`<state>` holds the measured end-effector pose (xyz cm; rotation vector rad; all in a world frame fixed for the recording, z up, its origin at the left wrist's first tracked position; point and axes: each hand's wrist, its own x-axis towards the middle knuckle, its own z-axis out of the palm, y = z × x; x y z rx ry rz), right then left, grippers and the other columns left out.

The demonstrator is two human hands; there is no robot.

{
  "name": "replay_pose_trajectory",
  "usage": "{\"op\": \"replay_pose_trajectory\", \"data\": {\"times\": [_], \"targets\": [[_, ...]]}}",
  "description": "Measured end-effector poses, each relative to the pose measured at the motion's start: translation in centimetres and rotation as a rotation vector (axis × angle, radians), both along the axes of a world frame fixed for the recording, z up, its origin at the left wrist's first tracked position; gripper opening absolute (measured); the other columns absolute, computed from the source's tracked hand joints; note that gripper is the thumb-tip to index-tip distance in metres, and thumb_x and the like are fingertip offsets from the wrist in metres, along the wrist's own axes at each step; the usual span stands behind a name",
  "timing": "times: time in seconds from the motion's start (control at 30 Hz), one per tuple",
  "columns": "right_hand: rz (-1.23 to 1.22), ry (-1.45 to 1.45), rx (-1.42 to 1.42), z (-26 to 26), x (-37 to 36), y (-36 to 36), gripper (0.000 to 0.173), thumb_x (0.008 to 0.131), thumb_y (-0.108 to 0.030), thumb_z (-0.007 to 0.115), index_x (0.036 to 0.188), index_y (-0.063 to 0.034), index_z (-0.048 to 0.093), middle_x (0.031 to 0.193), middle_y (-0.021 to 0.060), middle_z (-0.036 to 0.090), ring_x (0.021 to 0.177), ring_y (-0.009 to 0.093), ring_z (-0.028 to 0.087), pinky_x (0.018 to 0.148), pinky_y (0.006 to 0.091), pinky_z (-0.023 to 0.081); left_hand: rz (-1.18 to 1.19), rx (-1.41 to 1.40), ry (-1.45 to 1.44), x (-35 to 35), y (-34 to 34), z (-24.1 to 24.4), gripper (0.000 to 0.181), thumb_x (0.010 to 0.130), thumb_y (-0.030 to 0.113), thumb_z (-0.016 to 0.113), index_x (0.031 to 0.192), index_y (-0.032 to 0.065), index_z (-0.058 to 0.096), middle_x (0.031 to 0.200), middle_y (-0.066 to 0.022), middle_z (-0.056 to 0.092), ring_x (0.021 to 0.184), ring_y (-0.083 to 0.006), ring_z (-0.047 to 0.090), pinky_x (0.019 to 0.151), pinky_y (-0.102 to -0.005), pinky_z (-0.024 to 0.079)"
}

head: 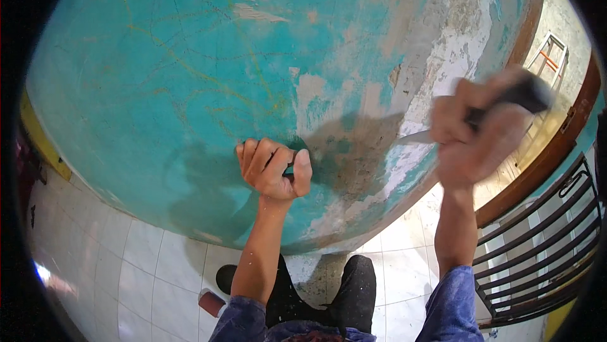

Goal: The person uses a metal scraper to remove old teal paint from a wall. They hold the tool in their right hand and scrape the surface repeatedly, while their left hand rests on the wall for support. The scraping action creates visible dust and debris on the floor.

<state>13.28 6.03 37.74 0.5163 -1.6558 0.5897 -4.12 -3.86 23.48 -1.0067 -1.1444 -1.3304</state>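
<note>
In front of me stands a teal painted wall point(189, 76), with pale and grey patches where the paint is gone. My right hand point(483, 128), blurred, grips the black handle of a scraper point(526, 90). The scraper's metal blade point(416, 138) points left at a white, stripped strip point(424, 104) near the wall's right edge; whether it touches is hard to tell. My left hand point(274, 169) is curled into a loose fist close to the wall, with nothing seen in it. Its curled fingers partly hide the palm.
A brown door frame point(526, 24) borders the wall on the right, with a ladder point(550, 57) beyond the opening. Lower right stands a dark slatted metal rack point(540, 252). A reddish-brown block-like object point(211, 303) lies on the white tiled floor point(137, 266) beside my legs.
</note>
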Motion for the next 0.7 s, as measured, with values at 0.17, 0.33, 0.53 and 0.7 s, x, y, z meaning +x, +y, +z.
{"op": "replay_pose_trajectory", "data": {"times": [0.17,0.33,0.53,0.7], "targets": [[0.225,-0.006,-0.021,1.2,1.3,-0.7,0.035,0.096,-0.032,0.05,0.108,-0.0012,0.04,0.061,0.0,0.044,0.042,0.004,0.034,0.037,0.0198,0.027,0.002,-0.002,0.004,-0.1,-0.2,0.0,0.025,0.077,0.017,0.058,0.057,0.009,0.045,0.06,-0.0028,0.044,0.059,-0.0209,0.034,0.06,-0.035,0.026],[-0.152,0.102,-0.029,0.1,0.3,-0.6,0.043,0.098,-0.053,0.037,0.094,-0.0112,0.045,0.051,-0.0042,0.033,0.036,0.003,0.027,0.032,0.0192,0.023,0.013,-0.008,0.003,-0.1,-0.1,-0.1,0.024,0.076,0.016,0.058,0.057,0.0093,0.046,0.06,-0.0029,0.044,0.059,-0.021,0.034,0.06,-0.0349,0.027],[-0.011,-0.014,0.029,0.9,1.1,-0.6,0.045,0.099,-0.056,0.033,0.094,-0.0139,0.047,0.049,-0.0032,0.033,0.034,0.004,0.027,0.033,0.0175,0.025,0.001,-0.016,-0.012,0.1,-0.2,-0.2,0.025,0.076,0.018,0.059,0.056,0.0097,0.046,0.06,-0.0024,0.044,0.06,-0.0209,0.035,0.061,-0.0346,0.026],[0.058,-0.009,0.052,1.2,1.6,0.3,0.045,0.099,-0.056,0.033,0.096,-0.0135,0.048,0.05,-0.0033,0.032,0.034,0.004,0.027,0.034,0.0177,0.025,-0.003,-0.027,-0.013,0.2,-0.2,0.0,0.025,0.075,0.018,0.059,0.056,0.0098,0.046,0.059,-0.0021,0.044,0.06,-0.0209,0.034,0.061,-0.0345,0.026]]}}
